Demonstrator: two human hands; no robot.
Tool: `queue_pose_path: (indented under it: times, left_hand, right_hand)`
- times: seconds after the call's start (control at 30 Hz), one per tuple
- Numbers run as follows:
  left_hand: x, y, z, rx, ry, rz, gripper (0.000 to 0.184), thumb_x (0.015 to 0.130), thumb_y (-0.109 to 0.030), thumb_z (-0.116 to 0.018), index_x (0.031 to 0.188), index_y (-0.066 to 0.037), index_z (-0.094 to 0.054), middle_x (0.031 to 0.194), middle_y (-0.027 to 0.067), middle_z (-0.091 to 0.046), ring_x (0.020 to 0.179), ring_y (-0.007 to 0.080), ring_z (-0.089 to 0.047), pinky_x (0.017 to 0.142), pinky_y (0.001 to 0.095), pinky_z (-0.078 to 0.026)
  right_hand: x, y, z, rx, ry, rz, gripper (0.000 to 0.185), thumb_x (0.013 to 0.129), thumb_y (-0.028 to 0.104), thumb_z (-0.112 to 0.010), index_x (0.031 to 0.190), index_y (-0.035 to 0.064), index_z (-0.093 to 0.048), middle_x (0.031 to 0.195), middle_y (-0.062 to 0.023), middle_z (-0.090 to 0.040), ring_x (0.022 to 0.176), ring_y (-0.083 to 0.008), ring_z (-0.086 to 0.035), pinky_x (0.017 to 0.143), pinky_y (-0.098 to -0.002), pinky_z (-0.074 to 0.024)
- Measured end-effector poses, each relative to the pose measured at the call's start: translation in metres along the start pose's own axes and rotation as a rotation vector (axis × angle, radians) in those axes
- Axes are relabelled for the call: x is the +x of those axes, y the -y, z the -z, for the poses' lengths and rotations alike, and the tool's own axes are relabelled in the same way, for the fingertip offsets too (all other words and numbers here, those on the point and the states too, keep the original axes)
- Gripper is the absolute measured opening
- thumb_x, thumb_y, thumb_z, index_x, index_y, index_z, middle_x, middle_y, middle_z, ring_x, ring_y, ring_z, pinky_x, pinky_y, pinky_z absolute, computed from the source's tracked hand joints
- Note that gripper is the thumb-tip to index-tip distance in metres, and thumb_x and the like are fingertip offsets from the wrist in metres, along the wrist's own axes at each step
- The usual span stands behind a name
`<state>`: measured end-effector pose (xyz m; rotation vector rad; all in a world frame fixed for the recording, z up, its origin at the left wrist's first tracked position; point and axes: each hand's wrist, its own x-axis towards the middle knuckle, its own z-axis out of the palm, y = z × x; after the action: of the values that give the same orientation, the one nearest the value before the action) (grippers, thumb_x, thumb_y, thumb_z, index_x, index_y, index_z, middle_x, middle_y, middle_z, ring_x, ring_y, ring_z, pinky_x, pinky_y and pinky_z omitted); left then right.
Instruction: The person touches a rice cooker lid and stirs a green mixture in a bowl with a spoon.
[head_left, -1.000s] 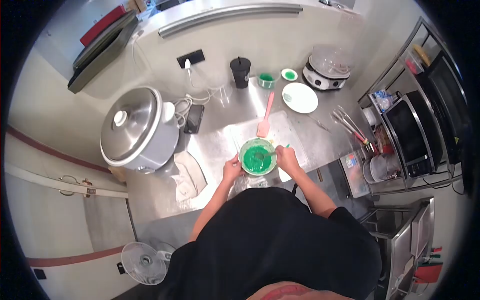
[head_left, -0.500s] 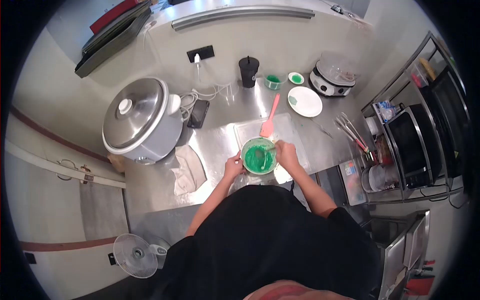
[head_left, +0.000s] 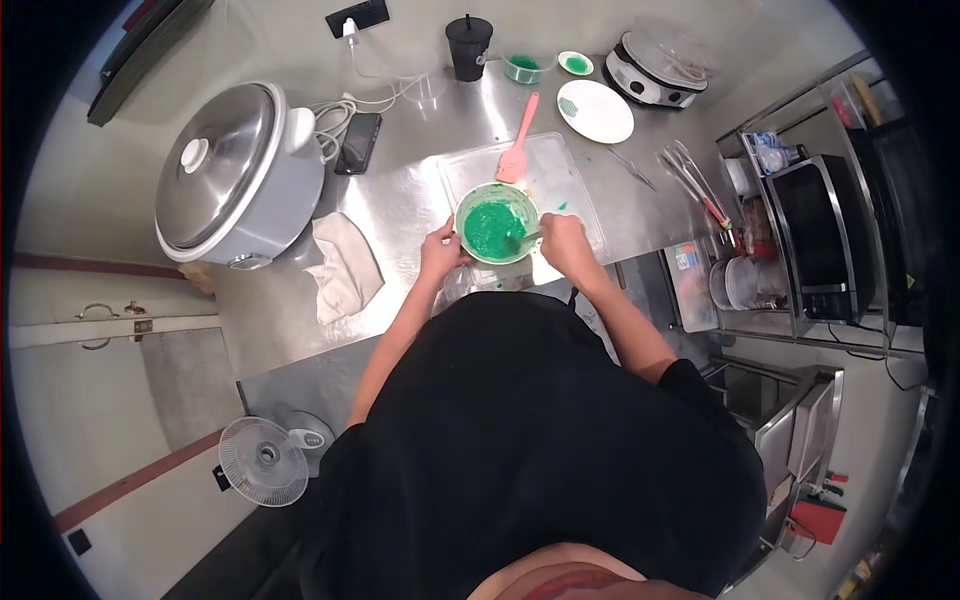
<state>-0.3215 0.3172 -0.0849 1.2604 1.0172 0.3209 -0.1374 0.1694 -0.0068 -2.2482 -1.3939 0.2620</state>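
A round bowl (head_left: 461,222) of thick green mixture (head_left: 492,228) stands on a clear tray (head_left: 572,190) on the steel counter. My left hand (head_left: 443,250) grips the bowl's left side, thumb near the rim and fingers against the wall. At the right rim, my right hand (head_left: 565,243) is closed round a slim metal utensil (head_left: 529,238). Its lower end is sunk in the mixture, so I cannot tell its kind. Just beyond the bowl, a pink spatula (head_left: 517,150) lies on the tray, its blade toward me.
Left are a large rice cooker (head_left: 215,180), a phone (head_left: 359,143) and a crumpled cloth (head_left: 342,268). Along the back stand a black tumbler (head_left: 468,48), a green-filled container (head_left: 524,68) and a white plate (head_left: 596,112). Tongs (head_left: 697,185) lie right, near a shelf with a microwave (head_left: 815,235).
The view has tilted and shifted, so the counter sits higher in it. My right hand has brought the utensil to the bowl's lower right, and the mixture's surface looks more level.
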Motion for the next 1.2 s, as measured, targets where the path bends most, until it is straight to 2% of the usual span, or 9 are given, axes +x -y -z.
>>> queue_pose_path:
  times: [0.1,0.17,0.27,0.4,0.57,0.67,0.8,1.07,1.2]
  left_hand:
    - [-0.004,-0.002,-0.001,-0.043,0.001,0.038,0.049,0.095,-0.007,-0.047,0.143,-0.005,-0.037,0.093,0.0078,-0.061,0.072,0.0162,-0.064,0.064,0.0294,-0.060]
    - [-0.004,-0.004,-0.003,-0.043,-0.002,0.036,0.049,0.095,-0.007,-0.047,0.143,-0.005,-0.037,0.094,0.0079,-0.061,0.073,0.0162,-0.064,0.064,0.0294,-0.060]
    - [-0.004,0.000,-0.001,-0.045,-0.017,0.019,0.048,0.095,-0.006,-0.048,0.142,-0.003,-0.038,0.097,0.0086,-0.061,0.074,0.0155,-0.064,0.065,0.0298,-0.061]
    - [-0.005,0.000,-0.003,-0.063,-0.010,0.011,0.048,0.095,-0.007,-0.048,0.142,-0.004,-0.039,0.096,0.0088,-0.062,0.075,0.0153,-0.063,0.064,0.0298,-0.061]
    - [-0.006,0.001,0.000,-0.061,0.009,0.047,0.048,0.096,-0.008,-0.048,0.143,-0.008,-0.038,0.103,0.0086,-0.060,0.077,0.0150,-0.063,0.065,0.0292,-0.060]
    - [-0.005,0.000,-0.002,-0.056,-0.002,0.052,0.049,0.096,-0.007,-0.048,0.144,-0.009,-0.038,0.099,0.0072,-0.059,0.078,0.0146,-0.063,0.065,0.0289,-0.060]
    - [-0.003,0.003,-0.002,-0.066,-0.033,0.019,0.047,0.095,-0.005,-0.048,0.141,-0.006,-0.041,0.104,0.0099,-0.061,0.078,0.0168,-0.065,0.065,0.0294,-0.061]
    - [-0.005,0.000,-0.001,-0.094,-0.026,0.015,0.044,0.093,-0.005,-0.049,0.137,-0.001,-0.045,0.119,0.0163,-0.060,0.077,0.0198,-0.069,0.063,0.0292,-0.061]
    - [-0.008,-0.001,-0.001,-0.034,-0.005,0.015,0.048,0.096,-0.006,-0.047,0.143,-0.007,-0.038,0.109,0.0112,-0.061,0.081,0.0175,-0.065,0.066,0.0296,-0.061]
  right_hand:
    - [0.001,-0.004,-0.021,0.274,-0.038,-0.067,0.011,0.076,0.001,-0.057,0.081,-0.0051,-0.065,0.061,-0.0255,-0.061,0.060,-0.0403,-0.064,0.058,-0.0475,-0.0527]
    - [0.006,-0.003,-0.021,0.850,-0.040,-0.554,0.012,0.083,0.002,-0.057,0.087,-0.0057,-0.066,0.055,-0.0160,-0.059,0.049,-0.0257,-0.064,0.049,-0.0376,-0.0514]
    - [-0.005,-0.004,-0.012,0.698,-0.247,-0.403,0.013,0.089,0.003,-0.055,0.089,-0.0058,-0.065,0.053,-0.0101,-0.056,0.042,-0.0162,-0.059,0.043,-0.0304,-0.0480]
    - [-0.016,-0.032,-0.043,0.112,-0.389,0.125,0.013,0.088,0.006,-0.056,0.087,-0.0027,-0.066,0.055,-0.0130,-0.059,0.046,-0.0194,-0.063,0.046,-0.0348,-0.0493]
    - [-0.007,-0.019,-0.021,0.570,-0.216,-0.317,0.013,0.086,0.005,-0.055,0.086,-0.0018,-0.066,0.059,-0.0197,-0.061,0.052,-0.0293,-0.065,0.052,-0.0392,-0.0498]
    - [-0.005,-0.033,-0.041,0.323,-0.328,-0.025,0.016,0.091,0.006,-0.055,0.085,-0.0037,-0.066,0.053,-0.0078,-0.058,0.045,-0.0128,-0.059,0.041,-0.0272,-0.0460]
    - [-0.004,-0.018,-0.018,0.622,-0.110,-0.320,0.013,0.086,0.001,-0.055,0.083,-0.0024,-0.066,0.054,-0.0168,-0.060,0.048,-0.0245,-0.064,0.050,-0.0363,-0.0497]
    - [0.003,-0.027,-0.030,0.605,-0.050,-0.316,0.014,0.089,0.003,-0.055,0.087,-0.0014,-0.068,0.052,-0.0089,-0.058,0.042,-0.0160,-0.059,0.043,-0.0302,-0.0472]
    - [0.017,-0.029,-0.032,0.449,-0.370,-0.107,0.012,0.087,0.003,-0.057,0.087,-0.0002,-0.068,0.054,-0.0102,-0.059,0.045,-0.0147,-0.060,0.043,-0.0300,-0.0459]
